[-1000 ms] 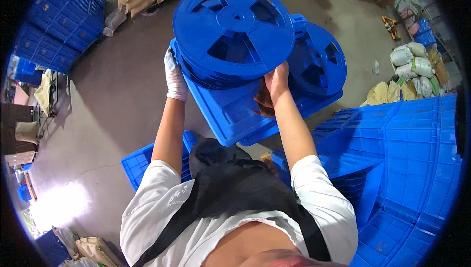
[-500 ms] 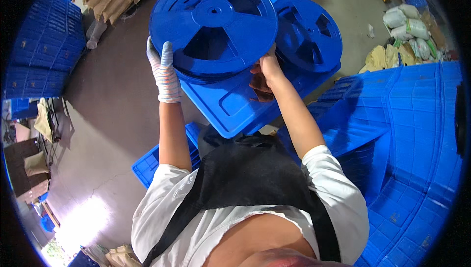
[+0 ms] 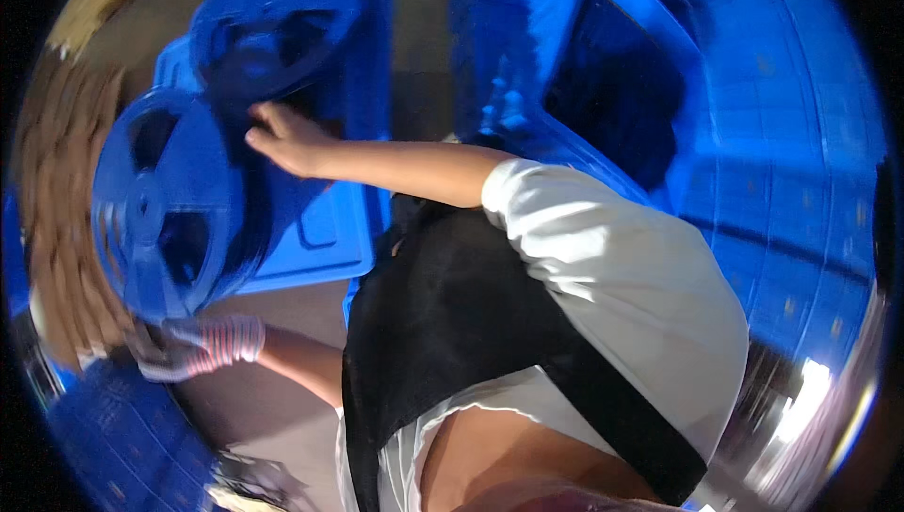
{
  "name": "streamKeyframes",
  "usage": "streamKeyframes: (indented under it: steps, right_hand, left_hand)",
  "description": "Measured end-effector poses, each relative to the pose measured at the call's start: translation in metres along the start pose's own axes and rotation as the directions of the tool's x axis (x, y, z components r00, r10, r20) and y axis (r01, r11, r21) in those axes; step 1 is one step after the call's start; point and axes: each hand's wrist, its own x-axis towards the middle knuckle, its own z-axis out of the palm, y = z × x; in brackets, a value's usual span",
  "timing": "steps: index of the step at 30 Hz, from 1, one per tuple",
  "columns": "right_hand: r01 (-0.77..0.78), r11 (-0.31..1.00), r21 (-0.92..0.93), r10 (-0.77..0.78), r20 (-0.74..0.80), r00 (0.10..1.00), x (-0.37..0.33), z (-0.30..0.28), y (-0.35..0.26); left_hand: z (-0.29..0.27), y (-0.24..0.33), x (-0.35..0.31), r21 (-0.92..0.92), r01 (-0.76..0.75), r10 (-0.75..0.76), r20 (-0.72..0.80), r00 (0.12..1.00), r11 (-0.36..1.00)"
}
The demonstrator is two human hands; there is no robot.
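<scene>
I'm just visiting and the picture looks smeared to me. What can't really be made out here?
- Left hand, head view: its gloved fingers are smeared by motion blur, so its grip on the near blue reel is unclear.
- Right hand: its fingertips lie between the two reels; what they touch is hidden.
- Far blue reel: blurred, its details unreadable.
- Blue crate: its inside is covered by the reels.

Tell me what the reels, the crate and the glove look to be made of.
Reels: likely moulded plastic, uniform blue with a slight sheen and cut-out spokes. Crate: apparently the same rigid blue plastic, with pressed panels. Glove on the left hand: seemingly knitted fabric, whitish with a striped ribbed cuff; motion blur hides finer detail.
</scene>
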Motion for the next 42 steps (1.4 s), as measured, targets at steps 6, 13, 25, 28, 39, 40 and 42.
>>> streamKeyframes:
  steps: [6, 13, 25, 28, 39, 40, 42]
  right_hand:
    - [0.210, 0.977, 0.046, -0.204, -0.112, 0.973, -0.071, -0.115, -0.016]
    - [-0.112, 0.908, -0.403, -0.078, -0.427, 0.901, -0.232, -0.299, 0.030]
    - [-0.801, 0.517, -0.302, 0.285, -0.821, 0.494, -0.362, -0.473, 0.176]
    - [-0.834, 0.431, -0.345, 0.390, -0.762, 0.517, -0.339, -0.464, 0.168]
    - [-0.947, 0.254, -0.199, 0.445, -0.845, 0.296, -0.346, -0.479, 0.119]
    - [-0.951, 0.239, -0.198, 0.417, -0.863, 0.285, -0.349, -0.482, 0.092]
    - [-0.935, 0.243, -0.257, 0.224, -0.923, 0.312, -0.361, -0.487, 0.034]
  left_hand:
    - [0.079, 0.066, -0.019, -0.053, -0.255, 0.260, 0.115, 0.959, 0.965]
    - [0.155, 0.148, -0.071, -0.340, -0.261, 0.378, 0.346, 0.859, 0.904]
    - [0.211, 0.307, -0.214, -0.472, 0.026, 0.376, 0.733, 0.567, 0.881]
    - [0.238, 0.320, -0.245, -0.572, -0.098, 0.545, 0.697, 0.465, 0.815]
    - [0.304, 0.299, -0.320, -0.528, -0.355, 0.568, 0.823, 0.009, 0.771]
    - [0.304, 0.297, -0.320, -0.513, -0.351, 0.545, 0.839, -0.011, 0.783]
    - [0.305, 0.295, -0.321, -0.499, -0.312, 0.518, 0.855, -0.026, 0.809]
